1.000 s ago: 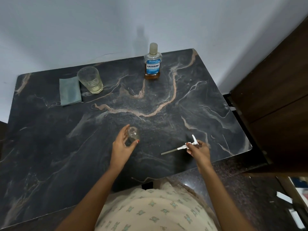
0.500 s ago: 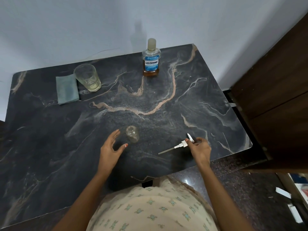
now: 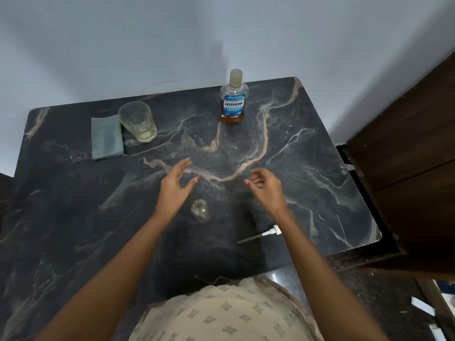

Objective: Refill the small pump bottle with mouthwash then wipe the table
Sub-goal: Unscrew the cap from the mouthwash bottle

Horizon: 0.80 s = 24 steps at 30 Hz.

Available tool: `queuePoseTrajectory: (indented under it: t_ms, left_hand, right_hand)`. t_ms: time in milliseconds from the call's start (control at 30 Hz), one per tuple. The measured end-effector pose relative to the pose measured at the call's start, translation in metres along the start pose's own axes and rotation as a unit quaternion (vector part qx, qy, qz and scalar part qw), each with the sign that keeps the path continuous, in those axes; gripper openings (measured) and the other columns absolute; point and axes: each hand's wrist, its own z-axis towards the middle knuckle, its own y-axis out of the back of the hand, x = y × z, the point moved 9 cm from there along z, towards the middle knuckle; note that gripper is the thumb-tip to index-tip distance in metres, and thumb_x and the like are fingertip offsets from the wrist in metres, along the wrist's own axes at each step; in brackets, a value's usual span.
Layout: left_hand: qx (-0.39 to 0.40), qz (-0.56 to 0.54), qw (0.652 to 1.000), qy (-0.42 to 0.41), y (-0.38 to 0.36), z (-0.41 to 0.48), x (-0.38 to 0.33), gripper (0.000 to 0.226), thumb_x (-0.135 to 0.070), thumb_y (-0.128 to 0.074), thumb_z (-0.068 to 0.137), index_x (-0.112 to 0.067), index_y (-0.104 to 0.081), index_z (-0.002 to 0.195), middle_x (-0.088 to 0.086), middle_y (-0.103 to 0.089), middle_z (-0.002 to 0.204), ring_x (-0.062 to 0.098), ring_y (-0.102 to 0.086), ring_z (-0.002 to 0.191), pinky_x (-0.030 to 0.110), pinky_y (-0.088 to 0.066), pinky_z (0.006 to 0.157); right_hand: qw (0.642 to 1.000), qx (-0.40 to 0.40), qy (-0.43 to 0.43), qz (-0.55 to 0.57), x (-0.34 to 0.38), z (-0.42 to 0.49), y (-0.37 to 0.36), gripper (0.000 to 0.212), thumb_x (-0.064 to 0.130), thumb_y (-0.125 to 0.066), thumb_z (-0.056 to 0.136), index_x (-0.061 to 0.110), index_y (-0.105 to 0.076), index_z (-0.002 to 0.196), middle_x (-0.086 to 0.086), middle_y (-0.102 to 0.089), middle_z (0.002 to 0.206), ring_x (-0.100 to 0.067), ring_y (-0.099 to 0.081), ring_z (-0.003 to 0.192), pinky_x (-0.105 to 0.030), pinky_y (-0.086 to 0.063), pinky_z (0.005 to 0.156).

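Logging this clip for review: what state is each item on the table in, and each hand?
Small clear glass pump bottle: upright, uncapped, looks empty.
White pump head with dip tube: lying flat on the table, detached.
Clear Listerine mouthwash bottle: upright, capped, little amber liquid.
Clear drinking glass: upright, a little pale liquid.
Grey-green folded cloth: folded, flat.
Left hand: open, empty.
Right hand: loosely curled, empty.

The person wears a cream garment (image 3: 229, 313) patterned with small pale teal motifs; both forearms are bare.
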Motion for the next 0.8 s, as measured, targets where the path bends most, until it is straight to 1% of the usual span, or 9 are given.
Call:
queuePoseTrajectory:
  t_ms: [100,200,300,367,500,633,700,733,800]
  left_hand:
    - [0.016,0.015,1.000,-0.019,-0.010,0.031,-0.013,0.056,-0.008,-0.068,0.078,-0.015,-0.045,0.129,0.000,-0.052,0.128,0.013,-0.047,0.123,0.030,-0.033,0.107]
    - [0.019,0.028,0.999,-0.031,-0.019,0.064,-0.027,0.057,-0.009,-0.069,0.077,-0.014,-0.045,0.129,0.005,-0.054,0.130,0.014,-0.048,0.122,0.029,-0.034,0.105]
    - [0.013,0.021,0.999,-0.025,-0.029,0.098,-0.040,0.058,-0.007,-0.070,0.076,-0.012,-0.045,0.129,0.007,-0.053,0.130,0.015,-0.048,0.122,0.026,-0.035,0.104]
    - [0.003,0.031,0.999,-0.021,-0.034,0.121,-0.047,0.059,-0.009,-0.070,0.077,-0.013,-0.045,0.130,0.006,-0.052,0.132,0.014,-0.047,0.122,0.027,-0.035,0.104]
    - [-0.005,0.040,0.999,-0.017,-0.044,0.165,-0.058,0.060,-0.009,-0.069,0.078,-0.012,-0.042,0.131,0.007,-0.049,0.136,0.017,-0.045,0.125,0.033,-0.036,0.107]
    - [0.006,0.063,0.998,-0.011,-0.055,0.198,-0.064,0.063,-0.008,-0.067,0.079,-0.012,-0.038,0.135,0.008,-0.043,0.141,0.019,-0.040,0.129,0.037,-0.034,0.109]
    - [0.016,0.068,0.998,-0.003,-0.061,0.209,-0.066,0.063,-0.006,-0.065,0.080,-0.012,-0.036,0.136,0.009,-0.041,0.142,0.021,-0.039,0.131,0.039,-0.034,0.109]
    - [0.022,0.071,0.997,-0.002,-0.064,0.213,-0.067,0.063,-0.006,-0.064,0.081,-0.012,-0.036,0.137,0.010,-0.041,0.142,0.022,-0.039,0.130,0.040,-0.035,0.108]
    - [0.036,0.077,0.996,-0.002,-0.070,0.219,-0.070,0.060,-0.004,-0.063,0.081,-0.010,-0.038,0.135,0.012,-0.045,0.139,0.024,-0.044,0.127,0.040,-0.038,0.106]
  right_hand:
    - [0.999,0.008,0.038,-0.006,0.020,0.029,-0.010,0.029,0.008,-0.069,0.078,0.003,-0.059,0.105,-0.013,-0.062,0.102,-0.016,-0.056,0.088,-0.019,-0.043,0.081]
    - [0.998,0.005,0.062,-0.024,0.037,0.062,-0.013,0.036,0.011,-0.069,0.079,0.002,-0.055,0.111,-0.013,-0.060,0.109,-0.012,-0.052,0.093,-0.015,-0.039,0.083]
    - [0.997,-0.009,0.066,-0.032,0.051,0.098,-0.009,0.040,0.013,-0.068,0.080,0.003,-0.052,0.115,-0.013,-0.057,0.114,-0.015,-0.052,0.100,-0.020,-0.040,0.087]
    - [0.997,-0.030,0.069,-0.027,0.060,0.122,-0.003,0.042,0.011,-0.069,0.079,0.004,-0.051,0.116,-0.013,-0.055,0.115,-0.019,-0.053,0.104,-0.022,-0.040,0.089]
    - [0.994,-0.063,0.087,-0.030,0.078,0.168,0.005,0.052,0.007,-0.071,0.076,0.005,-0.045,0.122,-0.014,-0.049,0.123,-0.022,-0.048,0.114,-0.028,-0.039,0.098]
    - [0.993,-0.053,0.088,-0.054,0.087,0.205,0.005,0.067,0.002,-0.071,0.074,0.005,-0.036,0.131,-0.014,-0.040,0.135,-0.024,-0.042,0.123,-0.035,-0.037,0.105]
    - [0.994,-0.032,0.086,-0.055,0.088,0.216,0.001,0.070,0.001,-0.072,0.073,0.007,-0.035,0.133,-0.014,-0.039,0.137,-0.025,-0.041,0.125,-0.037,-0.037,0.106]
    - [0.994,-0.022,0.088,-0.058,0.089,0.219,-0.002,0.070,0.001,-0.072,0.073,0.007,-0.036,0.133,-0.014,-0.041,0.137,-0.025,-0.041,0.125,-0.035,-0.038,0.105]
    - [0.993,-0.011,0.093,-0.066,0.088,0.224,-0.005,0.064,0.000,-0.071,0.073,0.006,-0.040,0.129,-0.014,-0.047,0.132,-0.026,-0.046,0.121,-0.029,-0.038,0.099]
